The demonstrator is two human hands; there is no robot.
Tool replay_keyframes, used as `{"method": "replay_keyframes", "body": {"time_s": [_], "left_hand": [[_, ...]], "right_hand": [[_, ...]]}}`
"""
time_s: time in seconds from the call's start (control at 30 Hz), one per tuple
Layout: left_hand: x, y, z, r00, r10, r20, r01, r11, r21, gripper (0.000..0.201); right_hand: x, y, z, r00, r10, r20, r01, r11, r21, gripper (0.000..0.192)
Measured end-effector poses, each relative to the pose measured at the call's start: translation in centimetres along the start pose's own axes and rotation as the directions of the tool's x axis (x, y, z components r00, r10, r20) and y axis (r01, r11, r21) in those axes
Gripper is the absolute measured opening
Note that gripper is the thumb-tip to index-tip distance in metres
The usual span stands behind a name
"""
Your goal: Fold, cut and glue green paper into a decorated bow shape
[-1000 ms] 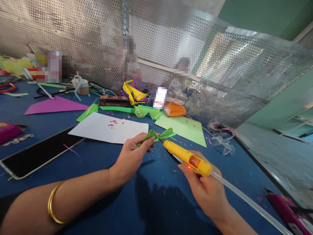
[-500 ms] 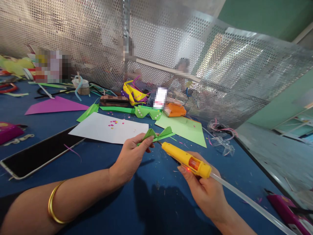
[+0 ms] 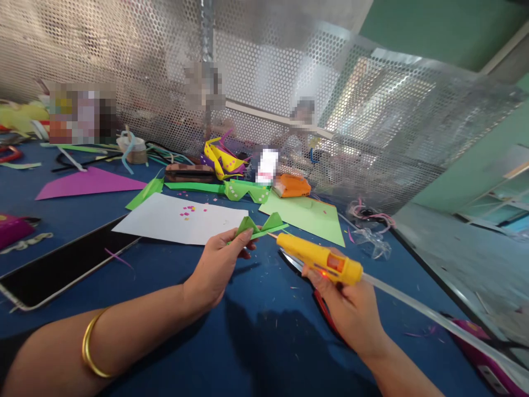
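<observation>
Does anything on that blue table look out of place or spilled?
Small pink and yellow bits lie scattered on the white sheet, as if spilled. A thin purple strip lies across the edge of the black panel, like a stray offcut. The green paper piece in the left hand shows no clear damage.

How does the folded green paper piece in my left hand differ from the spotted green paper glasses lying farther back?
The folded green paper piece is pinched in the left hand; the spotted green paper glasses rest farther back, untouched. The piece looks plain on its visible surfaces, while the glasses are pale-spotted. The glasses have a long strip reaching left; the piece shows none that long, though part is hidden. Both are green.
</observation>
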State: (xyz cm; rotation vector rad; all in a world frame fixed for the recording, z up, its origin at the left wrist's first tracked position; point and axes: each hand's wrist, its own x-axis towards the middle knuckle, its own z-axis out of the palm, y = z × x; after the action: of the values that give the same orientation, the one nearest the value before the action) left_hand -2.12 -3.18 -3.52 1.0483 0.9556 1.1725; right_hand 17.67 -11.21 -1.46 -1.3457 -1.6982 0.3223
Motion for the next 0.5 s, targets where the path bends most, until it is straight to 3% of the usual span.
{"method": "replay_keyframes", "body": {"time_s": [0.13,0.23,0.3,0.4,0.5], "left_hand": [[-0.1,-0.1,0.1,0.995,-0.1,-0.024,0.099,0.993,-0.062,0.037],[-0.1,0.0,0.1,0.986,-0.164,-0.04,0.16,0.983,-0.085,0.038],[-0.1,0.1,0.1,0.981,-0.189,-0.055,0.182,0.978,-0.104,0.035],[0.1,0.3,0.0,0.979,-0.187,-0.083,0.176,0.977,-0.123,0.03],[0.2,0.4,0.0,0.977,-0.174,-0.122,0.159,0.979,-0.127,0.025]], "right_hand": [[1.9,1.6,-1.3,0.973,0.192,-0.129,-0.191,0.981,0.02,0.041],[3.4,4.5,-3.1,0.921,0.346,-0.179,-0.366,0.926,-0.09,0.045],[4.3,6.4,-4.7,0.866,0.451,-0.215,-0.493,0.84,-0.227,0.04],[5.5,8.8,-7.6,0.827,0.493,-0.269,-0.561,0.741,-0.368,0.031],[6.4,10.5,-10.0,0.775,0.532,-0.341,-0.627,0.575,-0.526,0.025]]}}
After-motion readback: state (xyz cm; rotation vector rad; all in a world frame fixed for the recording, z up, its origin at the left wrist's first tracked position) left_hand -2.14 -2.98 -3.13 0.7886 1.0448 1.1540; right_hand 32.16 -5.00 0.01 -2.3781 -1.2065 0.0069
